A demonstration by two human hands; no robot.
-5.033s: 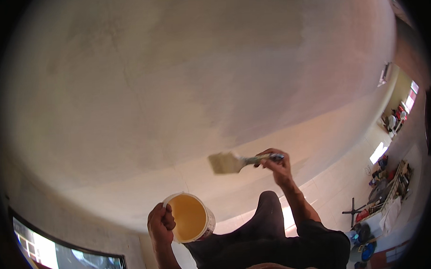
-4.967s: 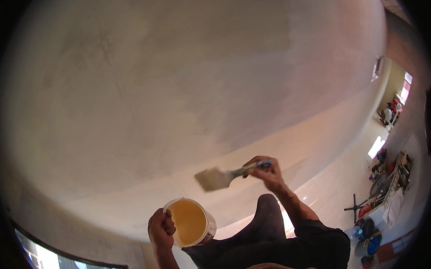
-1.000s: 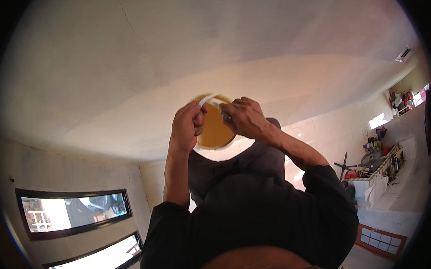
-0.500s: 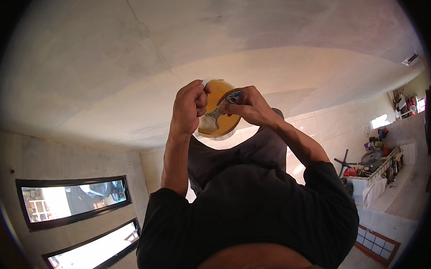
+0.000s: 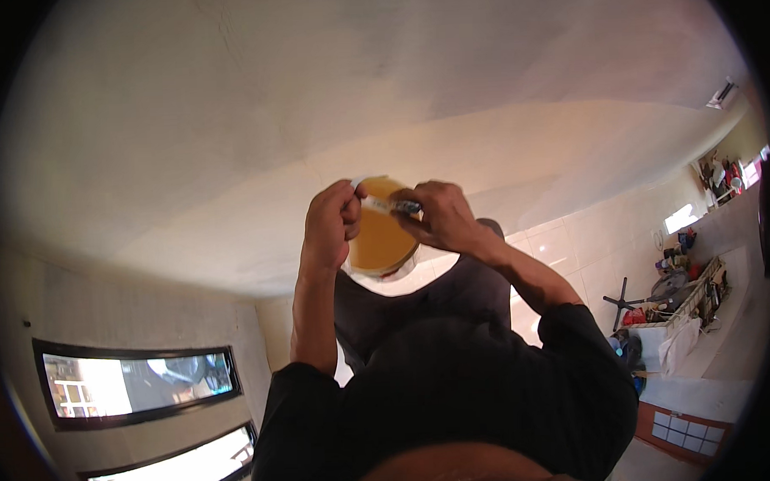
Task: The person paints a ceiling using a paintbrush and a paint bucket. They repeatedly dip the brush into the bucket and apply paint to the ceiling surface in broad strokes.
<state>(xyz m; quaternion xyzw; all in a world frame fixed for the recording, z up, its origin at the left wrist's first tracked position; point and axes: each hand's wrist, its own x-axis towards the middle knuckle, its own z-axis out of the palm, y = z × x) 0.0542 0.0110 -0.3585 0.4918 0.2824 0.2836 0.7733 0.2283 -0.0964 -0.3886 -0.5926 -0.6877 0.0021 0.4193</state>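
Note:
My left hand [image 5: 325, 230] is closed on the rim and white handle of a bucket [image 5: 383, 245] of yellow-ochre liquid, held out in front of my body. My right hand [image 5: 448, 217] grips a paintbrush [image 5: 404, 206] over the bucket's mouth, with the brush lying roughly level across the upper part. The brush head is mostly blurred, and I cannot tell whether it touches the liquid. Both hands are close together on either side of the bucket.
A pale plastered surface [image 5: 337, 89] with cream and grey patches fills the upper view. Two dark-framed windows [image 5: 136, 385] are at lower left. Past my right arm are floor tiles [image 5: 555, 260], a rack [image 5: 692, 293] cluttered with items, a fan and a red-framed paned opening [image 5: 687, 429].
Compared with five seconds ago, both hands have come together and the bucket is raised; the brush moved from out in front to over it. Since half a second ago, they dipped slightly and the brush turned.

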